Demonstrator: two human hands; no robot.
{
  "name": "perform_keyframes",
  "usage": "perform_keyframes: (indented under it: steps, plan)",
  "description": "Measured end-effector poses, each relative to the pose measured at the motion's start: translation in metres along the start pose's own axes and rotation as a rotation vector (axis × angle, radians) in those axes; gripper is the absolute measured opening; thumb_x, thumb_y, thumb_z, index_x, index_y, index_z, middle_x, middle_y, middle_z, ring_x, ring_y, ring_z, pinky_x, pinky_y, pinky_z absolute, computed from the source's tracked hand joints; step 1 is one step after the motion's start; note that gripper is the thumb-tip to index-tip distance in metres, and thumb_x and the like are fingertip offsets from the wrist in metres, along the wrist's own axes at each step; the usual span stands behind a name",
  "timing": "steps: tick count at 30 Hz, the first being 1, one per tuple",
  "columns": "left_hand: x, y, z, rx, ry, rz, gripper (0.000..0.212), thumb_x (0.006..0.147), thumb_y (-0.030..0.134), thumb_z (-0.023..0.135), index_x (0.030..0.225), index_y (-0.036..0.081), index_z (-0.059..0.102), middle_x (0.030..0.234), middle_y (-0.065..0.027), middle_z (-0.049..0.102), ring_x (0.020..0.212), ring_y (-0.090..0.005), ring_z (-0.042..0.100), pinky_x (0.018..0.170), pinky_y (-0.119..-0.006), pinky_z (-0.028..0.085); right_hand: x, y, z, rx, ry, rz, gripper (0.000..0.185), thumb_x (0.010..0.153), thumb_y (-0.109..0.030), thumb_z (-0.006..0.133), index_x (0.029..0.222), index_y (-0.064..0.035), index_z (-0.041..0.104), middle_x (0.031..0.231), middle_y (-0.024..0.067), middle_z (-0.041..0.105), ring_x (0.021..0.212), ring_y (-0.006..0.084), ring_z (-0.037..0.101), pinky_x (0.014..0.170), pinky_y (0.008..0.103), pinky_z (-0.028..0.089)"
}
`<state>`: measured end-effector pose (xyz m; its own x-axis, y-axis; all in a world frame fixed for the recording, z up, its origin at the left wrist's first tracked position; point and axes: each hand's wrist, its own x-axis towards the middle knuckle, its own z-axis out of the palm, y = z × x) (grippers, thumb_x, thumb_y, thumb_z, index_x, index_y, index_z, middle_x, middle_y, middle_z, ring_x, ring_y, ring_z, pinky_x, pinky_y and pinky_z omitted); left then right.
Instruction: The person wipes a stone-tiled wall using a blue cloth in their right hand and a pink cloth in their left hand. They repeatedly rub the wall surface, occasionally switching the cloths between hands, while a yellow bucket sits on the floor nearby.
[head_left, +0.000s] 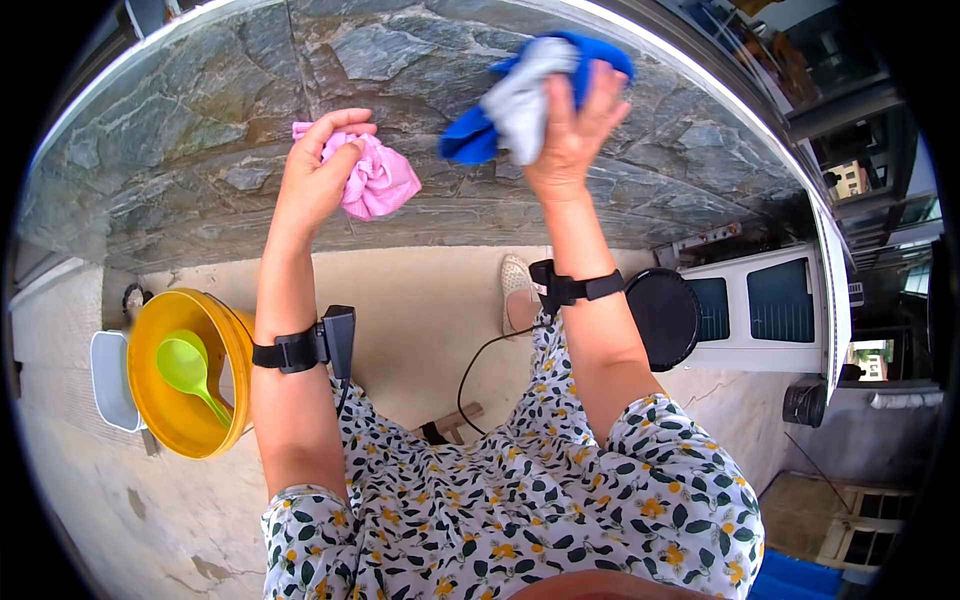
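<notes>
My left hand (322, 169) grips a crumpled pink cloth (386, 180) in front of a stone-patterned wall (247, 112). To the right, my right hand (577, 131) lies over a grey cloth (525, 97) and a blue cloth (470, 139) against the same surface, palm hidden and fingers slightly spread. The blue and grey cloths are bunched together and a little blurred. Dark straps circle both forearms, and a black box is fixed to the left one.
At the left stand a yellow bucket (142, 375) with a green ladle (182, 360) in it and a pale plastic basin (112, 382). A round black object (664, 319) and a white cabinet (780, 300) are at the right. A cable hangs between my arms.
</notes>
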<state>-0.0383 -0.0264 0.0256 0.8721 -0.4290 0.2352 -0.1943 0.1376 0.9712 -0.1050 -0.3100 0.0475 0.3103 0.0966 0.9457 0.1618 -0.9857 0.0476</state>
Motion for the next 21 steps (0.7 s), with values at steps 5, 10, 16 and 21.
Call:
perform_keyframes:
  steps: [5, 10, 16, 21]
  plan:
    - [0.011, 0.002, 0.021, -0.206, 0.004, -0.009, 0.036, 0.091, 0.002, 0.053, 0.127, 0.003, 0.057, 0.117, -0.0101, 0.066, 0.105, -0.0130, 0.060, 0.091, -0.026, 0.046, 0.004, 0.063, -0.035, 0.180, 0.417, 0.553, 0.073, 0.091, -0.015, 0.059, 0.148, 0.0082, 0.020, 0.149, 0.0262, 0.033, 0.139, 0.0373, 0.034, 0.117, 0.0438, 0.019]
    - [0.015, 0.005, 0.029, -0.175, 0.026, -0.042, 0.031, 0.093, 0.003, 0.052, 0.123, 0.003, 0.058, 0.117, -0.0110, 0.066, 0.107, -0.0161, 0.061, 0.093, -0.029, 0.048, -0.001, 0.074, -0.040, 0.116, 0.362, 0.745, 0.078, 0.093, -0.017, 0.057, 0.152, 0.0023, 0.010, 0.155, 0.0283, 0.017, 0.142, 0.0395, 0.026, 0.118, 0.0470, 0.018]
    - [0.013, 0.002, 0.031, -0.154, 0.052, 0.009, 0.031, 0.090, 0.002, 0.056, 0.121, 0.004, 0.059, 0.113, -0.0093, 0.067, 0.101, -0.0126, 0.060, 0.090, -0.026, 0.047, -0.005, -0.010, 0.003, 0.123, 0.072, 0.041, 0.066, 0.079, -0.009, 0.069, 0.141, -0.0183, 0.049, 0.156, 0.0271, 0.020, 0.146, 0.0487, 0.014, 0.115, 0.0604, 0.016]
    - [0.006, -0.008, 0.029, -0.027, 0.007, 0.094, 0.037, 0.089, 0.002, 0.057, 0.126, 0.005, 0.055, 0.114, -0.0077, 0.064, 0.105, -0.0134, 0.059, 0.092, -0.027, 0.046, -0.031, -0.051, 0.028, 0.004, -0.278, -0.350, 0.047, 0.084, -0.018, 0.058, 0.125, -0.0412, 0.061, 0.150, -0.0010, 0.041, 0.140, 0.0247, 0.035, 0.115, 0.0508, 0.021]
